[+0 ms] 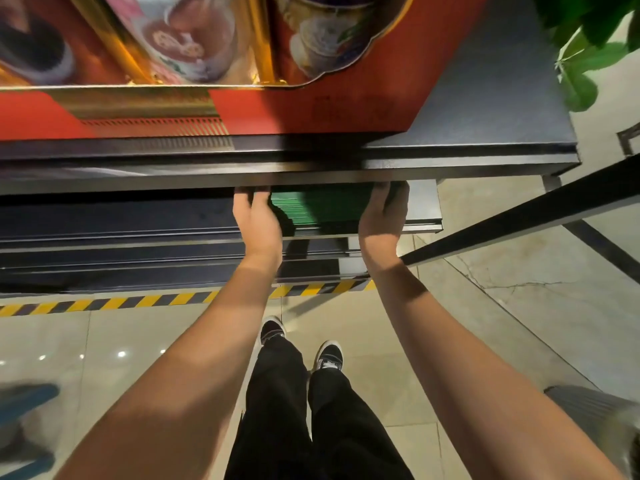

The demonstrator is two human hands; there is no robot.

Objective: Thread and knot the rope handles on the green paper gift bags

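Note:
A stack of flat green paper gift bags [322, 206] lies on a lower shelf [420, 202] under the dark table top. My left hand [258, 220] grips the stack's left end, fingers curled round its edge. At the right end, my right hand [382, 216] holds the stack with its fingers curled over the edge. The fingertips of both hands and the far part of the stack are hidden beneath the table edge. No rope handles are in view.
A dark table top [485, 109] carries large red and gold gift boxes [242, 64]. A black bar [519, 220] slants at the right. Yellow-black hazard tape [138, 301] crosses the tiled floor. A green plant [588, 46] stands at the top right, and my shoes [301, 344] are below.

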